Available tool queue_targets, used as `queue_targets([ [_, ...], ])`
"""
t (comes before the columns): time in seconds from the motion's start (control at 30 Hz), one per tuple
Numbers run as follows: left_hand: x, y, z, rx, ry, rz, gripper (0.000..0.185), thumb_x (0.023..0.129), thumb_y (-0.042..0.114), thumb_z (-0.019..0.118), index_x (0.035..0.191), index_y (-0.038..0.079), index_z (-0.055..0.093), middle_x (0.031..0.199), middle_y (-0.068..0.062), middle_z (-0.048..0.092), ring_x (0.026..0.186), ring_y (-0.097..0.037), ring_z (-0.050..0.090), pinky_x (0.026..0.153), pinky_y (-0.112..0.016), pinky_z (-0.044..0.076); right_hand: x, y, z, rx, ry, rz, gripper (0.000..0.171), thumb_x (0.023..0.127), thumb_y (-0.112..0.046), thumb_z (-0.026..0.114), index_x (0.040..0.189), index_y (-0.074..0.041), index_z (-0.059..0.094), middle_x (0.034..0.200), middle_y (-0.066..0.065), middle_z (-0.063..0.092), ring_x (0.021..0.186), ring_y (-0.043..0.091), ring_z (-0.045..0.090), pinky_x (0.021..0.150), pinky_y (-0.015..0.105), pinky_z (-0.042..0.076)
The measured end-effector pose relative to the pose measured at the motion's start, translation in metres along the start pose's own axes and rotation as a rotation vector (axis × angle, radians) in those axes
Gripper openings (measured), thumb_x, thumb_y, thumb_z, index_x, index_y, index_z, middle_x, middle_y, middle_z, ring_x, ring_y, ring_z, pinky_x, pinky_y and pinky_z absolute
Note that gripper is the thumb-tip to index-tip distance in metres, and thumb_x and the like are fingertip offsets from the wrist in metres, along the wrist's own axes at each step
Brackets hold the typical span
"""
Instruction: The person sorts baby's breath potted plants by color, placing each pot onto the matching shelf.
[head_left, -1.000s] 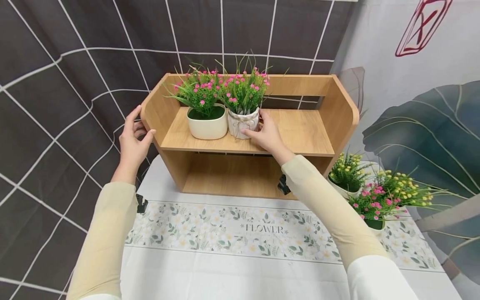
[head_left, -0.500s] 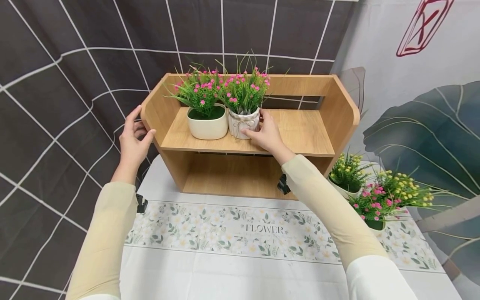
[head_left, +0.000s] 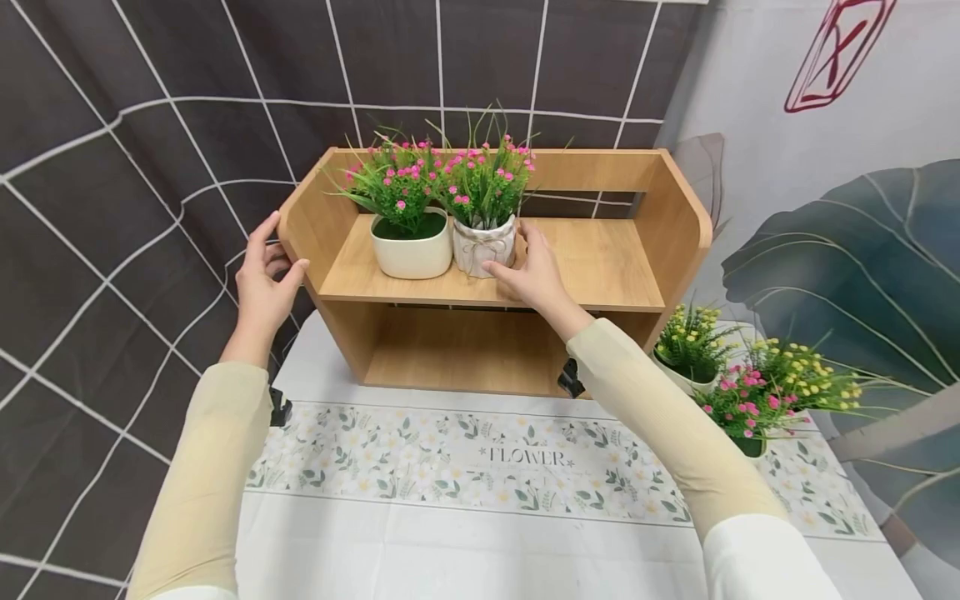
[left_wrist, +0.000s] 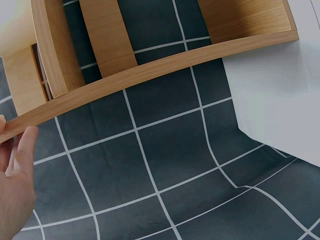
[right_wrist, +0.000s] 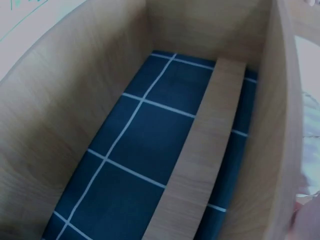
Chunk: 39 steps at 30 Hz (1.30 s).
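On the upper board of the light wooden two-tier shelf, toward its left end, our right hand curls its fingers around the small white pot tied with twine and filled with pink flowers, thumb in front and fingers behind, a grip that keeps it upright. This pot stands touching the wider cream pot of pink flowers on its left. Our left hand lies with straight fingers and thumb about the shelf's left side panel, probably to steady the unit. The shelf sits at the back edge of the table under a white floral cloth; three more flowering pots cluster near the table's right edge.
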<state>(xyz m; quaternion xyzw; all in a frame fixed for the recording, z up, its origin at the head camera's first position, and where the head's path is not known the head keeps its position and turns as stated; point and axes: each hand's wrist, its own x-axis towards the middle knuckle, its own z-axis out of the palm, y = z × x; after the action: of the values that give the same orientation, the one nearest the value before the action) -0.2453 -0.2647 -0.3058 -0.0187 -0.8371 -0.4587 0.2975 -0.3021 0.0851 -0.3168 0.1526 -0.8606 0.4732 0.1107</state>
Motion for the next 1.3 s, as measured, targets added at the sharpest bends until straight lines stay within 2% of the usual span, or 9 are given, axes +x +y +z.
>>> queue_targets([
  [0.2,-0.001,0.002,-0.001,0.007,0.002,0.0,0.067,0.087,-0.001,0.062,0.146,0.02,0.036,0.122,-0.02,0.06,0.089,0.006,0.05,0.081,-0.014,0.049,-0.012,-0.007,-0.006,0.051,0.041,0.001,0.083,0.081,-0.024,0.075,0.144,0.005,0.03,0.145,0.023,0.037,0.136,0.032,0.034,0.111,0.043,0.032],
  [0.4,-0.001,0.001,0.0,0.006,-0.001,-0.002,0.068,0.088,-0.001,0.062,0.146,0.02,0.036,0.122,-0.021,0.06,0.088,0.008,0.05,0.075,-0.009,0.048,-0.028,-0.009,-0.013,0.152,0.102,-0.029,0.08,0.081,-0.018,0.074,0.143,0.007,0.031,0.143,0.024,0.039,0.134,0.032,0.036,0.11,0.042,0.034],
  [0.6,-0.003,-0.001,0.0,-0.005,-0.005,0.001,0.068,0.087,-0.002,0.062,0.146,0.018,0.035,0.12,-0.022,0.06,0.086,0.01,0.049,0.069,-0.003,0.044,-0.051,-0.01,-0.022,0.208,0.148,-0.04,0.077,0.08,-0.012,0.075,0.142,0.007,0.033,0.141,0.024,0.043,0.132,0.032,0.039,0.11,0.04,0.035],
  [1.07,-0.002,0.003,-0.002,-0.018,0.008,0.012,0.066,0.087,-0.004,0.061,0.145,0.02,0.038,0.12,-0.023,0.061,0.087,0.009,0.05,0.073,-0.005,0.044,-0.103,0.0,-0.037,0.164,0.245,-0.137,0.072,0.077,-0.003,0.076,0.138,0.008,0.04,0.133,0.026,0.049,0.126,0.031,0.046,0.107,0.04,0.039],
  [1.3,-0.002,0.002,-0.001,0.014,0.013,0.007,0.067,0.087,-0.003,0.061,0.145,0.02,0.038,0.12,-0.022,0.061,0.093,-0.001,0.055,0.085,-0.022,0.052,-0.125,0.009,-0.04,0.133,0.26,-0.156,0.073,0.075,0.001,0.077,0.138,0.009,0.04,0.129,0.025,0.052,0.123,0.033,0.048,0.106,0.04,0.039],
])
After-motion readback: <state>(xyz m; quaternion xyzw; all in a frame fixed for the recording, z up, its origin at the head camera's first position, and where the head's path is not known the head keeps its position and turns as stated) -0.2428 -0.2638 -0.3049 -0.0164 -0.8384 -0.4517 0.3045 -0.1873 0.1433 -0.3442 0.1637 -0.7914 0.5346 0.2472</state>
